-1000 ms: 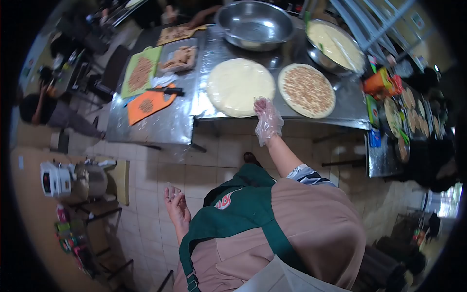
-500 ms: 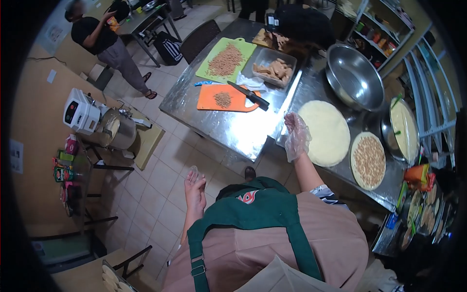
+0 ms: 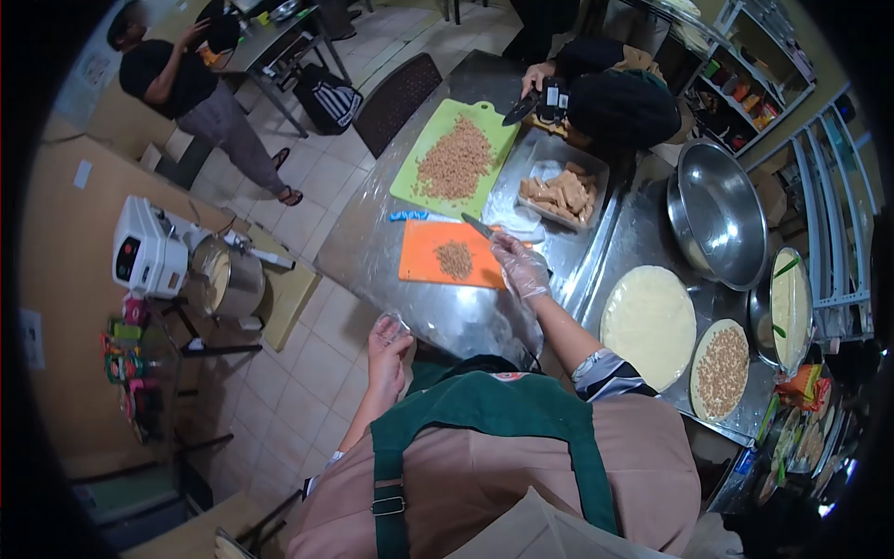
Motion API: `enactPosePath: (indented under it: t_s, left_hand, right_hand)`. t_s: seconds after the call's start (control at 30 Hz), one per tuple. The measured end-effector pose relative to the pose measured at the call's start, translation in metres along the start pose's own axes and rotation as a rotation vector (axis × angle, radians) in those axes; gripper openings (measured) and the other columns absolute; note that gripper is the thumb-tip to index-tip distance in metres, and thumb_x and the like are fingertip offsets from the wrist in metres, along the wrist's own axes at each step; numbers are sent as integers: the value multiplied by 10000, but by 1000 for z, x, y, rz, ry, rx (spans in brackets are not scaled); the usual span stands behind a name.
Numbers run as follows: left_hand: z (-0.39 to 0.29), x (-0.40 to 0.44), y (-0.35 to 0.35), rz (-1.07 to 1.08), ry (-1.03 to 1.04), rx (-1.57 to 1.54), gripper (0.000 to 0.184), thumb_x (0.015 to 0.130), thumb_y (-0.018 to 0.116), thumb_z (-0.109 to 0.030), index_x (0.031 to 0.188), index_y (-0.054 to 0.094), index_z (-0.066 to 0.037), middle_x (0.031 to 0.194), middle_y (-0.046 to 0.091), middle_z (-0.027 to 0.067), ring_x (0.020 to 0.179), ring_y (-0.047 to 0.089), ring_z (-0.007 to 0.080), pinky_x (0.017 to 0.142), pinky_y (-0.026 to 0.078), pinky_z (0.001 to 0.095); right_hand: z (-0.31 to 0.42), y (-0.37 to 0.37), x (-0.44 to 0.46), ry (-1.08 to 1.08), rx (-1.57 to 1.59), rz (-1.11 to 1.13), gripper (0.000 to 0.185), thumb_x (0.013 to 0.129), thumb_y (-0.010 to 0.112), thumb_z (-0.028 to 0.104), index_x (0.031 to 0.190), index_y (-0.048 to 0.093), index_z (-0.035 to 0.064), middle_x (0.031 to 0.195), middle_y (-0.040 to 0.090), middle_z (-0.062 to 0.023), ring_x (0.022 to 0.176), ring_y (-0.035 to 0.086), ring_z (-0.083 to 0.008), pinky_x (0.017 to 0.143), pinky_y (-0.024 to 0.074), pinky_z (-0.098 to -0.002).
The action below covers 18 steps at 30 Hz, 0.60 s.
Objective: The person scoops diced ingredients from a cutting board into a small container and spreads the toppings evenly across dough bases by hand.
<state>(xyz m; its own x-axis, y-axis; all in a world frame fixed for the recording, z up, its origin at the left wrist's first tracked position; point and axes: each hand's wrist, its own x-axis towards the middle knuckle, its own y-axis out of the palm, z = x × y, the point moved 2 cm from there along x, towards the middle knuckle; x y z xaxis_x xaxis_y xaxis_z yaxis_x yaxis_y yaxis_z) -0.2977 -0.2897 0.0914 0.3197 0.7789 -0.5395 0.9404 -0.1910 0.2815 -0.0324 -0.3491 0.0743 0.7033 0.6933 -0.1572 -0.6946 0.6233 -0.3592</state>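
Observation:
Gloved in clear plastic, my right hand is closed on a knife over the right edge of an orange cutting board. A small heap of chopped brown bits lies on that board. My left hand hangs near the table's front edge, fingers partly curled, with a crumpled clear film at the fingertips. Behind is a green board with a larger chopped heap. A clear tub of brown pieces stands right of it.
A plain dough round, a topped round and a steel bowl are at right. A co-worker leans over the far side with a dark knife. A mixer stands left; another person is beyond.
My right hand has moved from beside the plain dough to the orange board and taken hold of the knife. The view has turned left. The co-worker's hand and knife now show by the green board.

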Motion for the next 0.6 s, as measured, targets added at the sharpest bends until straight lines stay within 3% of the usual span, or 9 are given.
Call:
enactPosePath:
  t_s: [0.07, 0.13, 0.17, 0.27, 0.33, 0.43, 0.6]
  left_hand:
    - [-10, 29, 6, 26, -40, 52, 569, 657, 523, 86, 1166, 313, -58, 1139, 387, 108, 928, 474, 193, 757, 419, 258]
    - [-23, 60, 9, 59, -65, 107, 571, 654, 528, 85, 1164, 315, -59, 1138, 387, 109, 931, 471, 191, 757, 420, 265]
    - [-30, 78, 11, 72, -83, 149, 572, 651, 532, 83, 1162, 317, -60, 1137, 386, 111, 935, 467, 190, 757, 421, 271]
    - [-49, 135, 14, 177, -92, 215, 589, 641, 547, 77, 1163, 313, -64, 1140, 381, 118, 960, 451, 198, 753, 421, 276]
    - [-68, 162, 27, 237, -93, 255, 594, 639, 552, 73, 1164, 310, -65, 1144, 376, 120, 962, 450, 199, 749, 419, 274]
    - [-94, 190, 43, 276, -75, 237, 598, 643, 554, 66, 1170, 301, -65, 1152, 366, 126, 954, 458, 203, 740, 414, 269]
    - [-110, 226, 51, 333, -39, 257, 603, 647, 556, 58, 1176, 293, -62, 1170, 351, 137, 948, 465, 214, 732, 408, 267]
  right_hand:
    - [-9, 17, 20, -81, 58, -50, 361, 776, 494, 323, 1033, 528, 71, 941, 585, -102, 872, 559, -210, 782, 409, -292]
    - [15, 24, 28, -100, -250, -40, 356, 773, 489, 297, 1043, 518, 66, 950, 578, -120, 888, 551, -239, 800, 410, -311]
    - [8, 35, 36, -21, -146, -20, 365, 769, 489, 278, 1062, 503, 61, 997, 555, -135, 910, 537, -251, 820, 397, -325]
    - [30, 47, 39, 66, -271, -33, 379, 770, 500, 269, 1087, 485, 62, 1055, 530, -129, 959, 518, -238, 841, 383, -314]
    - [29, 60, 42, 73, -140, -95, 393, 773, 533, 226, 1100, 457, 22, 1037, 542, -118, 978, 515, -193, 842, 388, -282]
    - [23, 74, 48, 169, -6, -118, 435, 769, 542, 224, 1133, 424, 18, 1092, 504, -119, 1033, 473, -197, 875, 356, -280]
    - [30, 86, 63, 191, -136, -111, 492, 778, 505, 306, 1171, 383, 36, 1161, 447, -131, 1102, 399, -249, 917, 309, -306]
